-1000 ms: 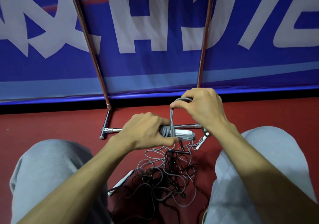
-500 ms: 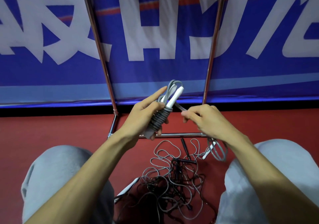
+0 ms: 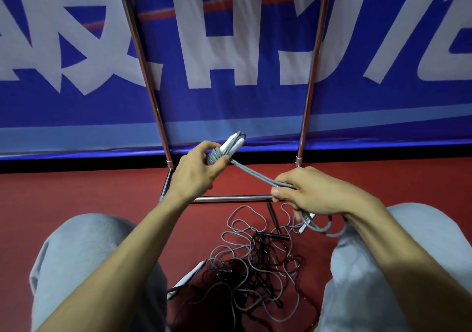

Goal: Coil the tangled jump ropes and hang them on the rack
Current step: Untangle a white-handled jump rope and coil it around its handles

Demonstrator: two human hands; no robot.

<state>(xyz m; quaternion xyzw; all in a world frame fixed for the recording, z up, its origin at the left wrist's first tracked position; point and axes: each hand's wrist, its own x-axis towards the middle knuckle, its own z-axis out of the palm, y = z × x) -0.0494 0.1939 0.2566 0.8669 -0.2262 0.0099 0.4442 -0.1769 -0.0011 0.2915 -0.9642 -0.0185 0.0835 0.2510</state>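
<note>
One jump rope (image 3: 255,175) taut between left hand (image 3: 196,174) and right hand (image 3: 315,193), in both grips.

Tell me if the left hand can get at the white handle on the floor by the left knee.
Not as things stand, probably: the left hand grips the coiled grey rope, so it is busy. The way down looks free, though; the white handle lies exposed beside the tangle.

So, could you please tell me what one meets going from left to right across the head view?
Left knee → left hand → grey jump rope stretched between the hands → right hand → right knee.
</note>
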